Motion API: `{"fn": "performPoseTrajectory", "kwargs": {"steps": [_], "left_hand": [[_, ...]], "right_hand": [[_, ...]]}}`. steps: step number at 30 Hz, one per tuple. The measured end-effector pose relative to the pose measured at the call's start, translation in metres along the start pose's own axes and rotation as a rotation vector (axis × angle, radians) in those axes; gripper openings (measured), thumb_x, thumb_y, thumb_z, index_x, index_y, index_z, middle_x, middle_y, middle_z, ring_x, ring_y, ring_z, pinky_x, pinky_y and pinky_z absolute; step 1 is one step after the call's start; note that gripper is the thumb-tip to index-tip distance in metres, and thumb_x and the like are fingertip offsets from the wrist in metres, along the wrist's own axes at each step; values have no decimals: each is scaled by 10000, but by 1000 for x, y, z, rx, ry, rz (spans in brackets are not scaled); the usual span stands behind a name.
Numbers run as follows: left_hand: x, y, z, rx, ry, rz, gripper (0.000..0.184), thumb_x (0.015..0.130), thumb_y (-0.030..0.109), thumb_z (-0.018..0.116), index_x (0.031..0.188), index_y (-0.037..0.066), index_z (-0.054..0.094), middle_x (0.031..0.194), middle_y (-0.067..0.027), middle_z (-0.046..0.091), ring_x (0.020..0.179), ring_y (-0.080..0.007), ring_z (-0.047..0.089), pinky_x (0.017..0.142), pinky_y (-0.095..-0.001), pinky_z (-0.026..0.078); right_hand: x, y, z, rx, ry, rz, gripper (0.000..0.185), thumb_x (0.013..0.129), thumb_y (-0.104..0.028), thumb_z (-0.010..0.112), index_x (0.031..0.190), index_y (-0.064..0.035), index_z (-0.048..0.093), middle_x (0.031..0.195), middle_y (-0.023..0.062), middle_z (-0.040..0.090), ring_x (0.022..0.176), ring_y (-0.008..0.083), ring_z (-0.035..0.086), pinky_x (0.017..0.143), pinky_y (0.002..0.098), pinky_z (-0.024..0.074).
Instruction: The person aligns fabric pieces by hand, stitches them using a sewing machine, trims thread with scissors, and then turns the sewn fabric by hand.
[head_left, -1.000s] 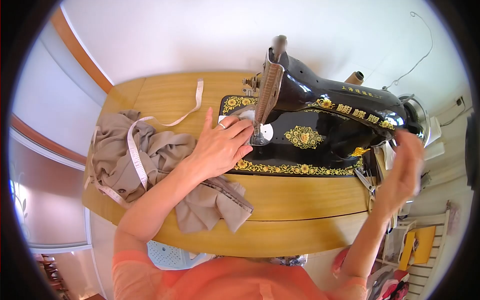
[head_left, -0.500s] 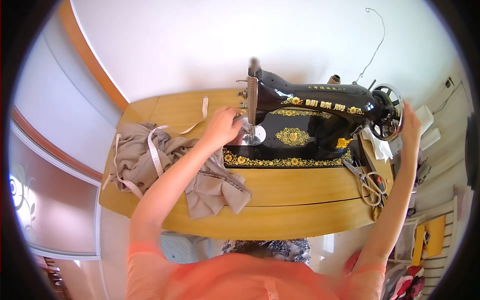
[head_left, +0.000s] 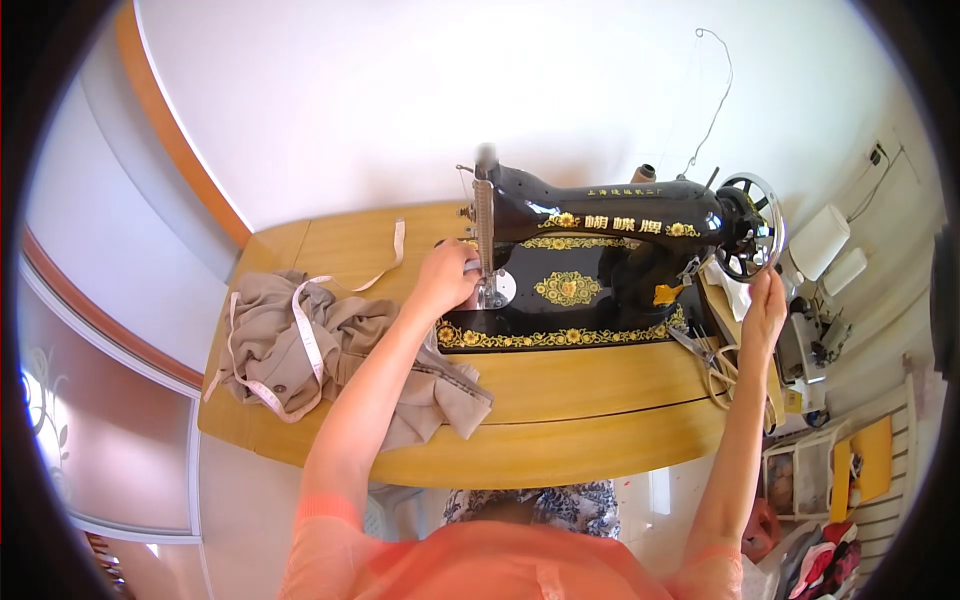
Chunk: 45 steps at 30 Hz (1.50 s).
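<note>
A black sewing machine (head_left: 570,265) with gold flower patterns stands on the wooden table. My left hand (head_left: 447,280) is beside its needle end, fingers closed in a pinch. A small greyish thing shows at the fingertips, but I cannot make out what it is. The silver-rimmed handwheel (head_left: 779,225) is at the machine's right end, and my right hand (head_left: 765,308) grips the bottom of its rim. Left of the machine, a crumpled beige garment (head_left: 275,335) lies on the table with a pale tape measure (head_left: 305,325) draped over it, partly behind my left forearm.
Scissors (head_left: 722,375) lie at the right edge of the wooden table (head_left: 560,395), partly behind my right forearm. A dark thread spool (head_left: 645,174) sits on top of the machine. White thread cones (head_left: 820,242) stand beyond the handwheel. Shelves with cloth are at lower right.
My right hand has moved down from the handwheel's right side to the bottom of its rim. My left hand stays by the needle end. The whole view has shifted slightly.
</note>
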<state>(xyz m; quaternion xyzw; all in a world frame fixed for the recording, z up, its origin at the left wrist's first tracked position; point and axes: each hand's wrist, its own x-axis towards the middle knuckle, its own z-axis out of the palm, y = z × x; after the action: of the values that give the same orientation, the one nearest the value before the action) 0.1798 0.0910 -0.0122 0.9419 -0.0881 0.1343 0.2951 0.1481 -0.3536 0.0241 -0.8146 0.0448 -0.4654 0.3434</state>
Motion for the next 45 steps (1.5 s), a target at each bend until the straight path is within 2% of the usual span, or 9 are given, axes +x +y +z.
{"fn": "performPoseTrajectory", "kwargs": {"steps": [4,6,10,16,22,24,30,35,45], "left_hand": [[0,0,3,86,-40,-38,256,744,145,665,989,75,690,978,-135,625,1003,-359,588,884,-471,430],[2,3,-2,44,-85,-54,265,747,152,661,996,65,684,972,-144,638,999,-364,595,874,-473,438],[2,3,-7,-44,-123,-31,306,773,159,647,1064,65,669,1019,-186,666,950,-367,634,825,-413,487],[3,-1,-7,-155,-199,-91,332,749,160,667,1049,18,662,893,-230,671,862,-386,651,782,-411,493],[-1,12,-12,-47,-195,-73,280,731,151,678,967,1,678,819,-212,678,781,-346,671,729,-389,502],[-1,17,-17,-87,-230,-137,253,727,149,683,917,-18,681,789,-203,683,748,-324,679,709,-386,506],[1,19,-18,-166,-242,-238,191,695,130,688,798,-31,684,683,-167,680,679,-298,681,684,-373,521],[-2,24,-22,-162,-260,-220,183,698,148,677,776,-15,707,691,-147,692,667,-266,683,667,-367,521],[-12,17,-19,-126,-183,-234,196,726,152,675,781,-34,703,704,-148,691,644,-204,655,621,-331,499]], "right_hand": [[-34,-96,25,308,186,-258,264,906,6,553,1161,-47,593,1082,109,570,954,233,545,847,309,440],[-64,-154,45,256,-397,-446,252,854,55,578,1094,-17,608,1056,94,591,942,192,563,827,309,450],[-96,-174,143,823,-1134,646,412,1032,-328,377,1206,-26,597,1120,111,633,1041,221,594,922,368,477],[-67,-174,226,1945,-1037,1143,453,983,-385,443,1251,-30,530,1211,141,599,1085,258,583,921,408,488],[-60,-187,204,1502,-888,876,436,972,-380,474,1203,-26,582,1099,114,652,988,197,619,873,392,509],[-57,-170,157,584,-1165,425,312,980,-272,516,1110,-22,650,1008,88,678,932,175,633,851,347,508],[-2,-112,5,35,156,-480,196,913,-20,580,1088,-39,665,965,78,646,912,184,588,774,309,483],[50,-21,-11,22,-196,304,350,1003,-316,498,976,12,615,739,48,539,717,173,476,662,312,406],[87,-54,-1,-69,-190,65,514,971,-426,451,1009,56,626,830,282,602,782,407,572,772,431,442]]}}
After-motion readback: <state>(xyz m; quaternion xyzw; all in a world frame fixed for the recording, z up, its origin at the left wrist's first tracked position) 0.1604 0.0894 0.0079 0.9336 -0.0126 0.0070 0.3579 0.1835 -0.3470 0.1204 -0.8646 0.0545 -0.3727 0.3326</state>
